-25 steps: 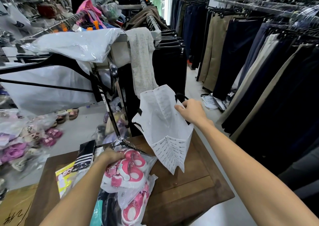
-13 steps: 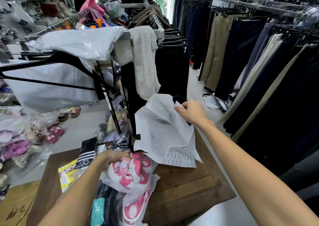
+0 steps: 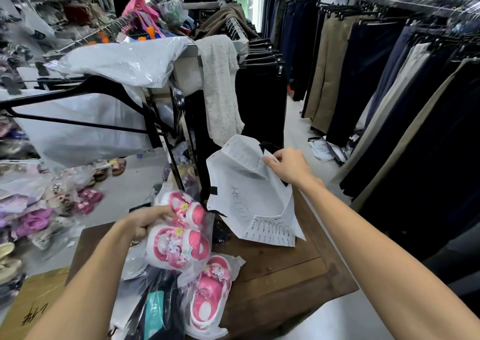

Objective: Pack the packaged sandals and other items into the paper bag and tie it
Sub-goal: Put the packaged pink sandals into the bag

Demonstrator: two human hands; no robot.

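Left hand (image 3: 148, 221) clamped on the upper bagged pair of pink sandals (image 3: 179, 243), lifted off the heap at the bench's near-left corner. Right hand (image 3: 288, 167) pinching the rim of the white paper bag (image 3: 249, 196), held up at about one o'clock from the sandals, close beside them but apart. Bag crumpled and slanted, long axis running from the pinched rim at upper right down to its printed bottom resting on the wooden bench (image 3: 285, 269); mouth facing away, opening not visible. Left hand nearer the load; likely next, carry up and right to the mouth. A second bagged pink pair (image 3: 210, 290) and dark packets (image 3: 161, 308) waiting at six o'clock. Room: clothes shop, trouser racks (image 3: 389, 80) at three o'clock, a clothes rail (image 3: 181, 111) at twelve, more bagged footwear (image 3: 39, 209) on the floor at nine.
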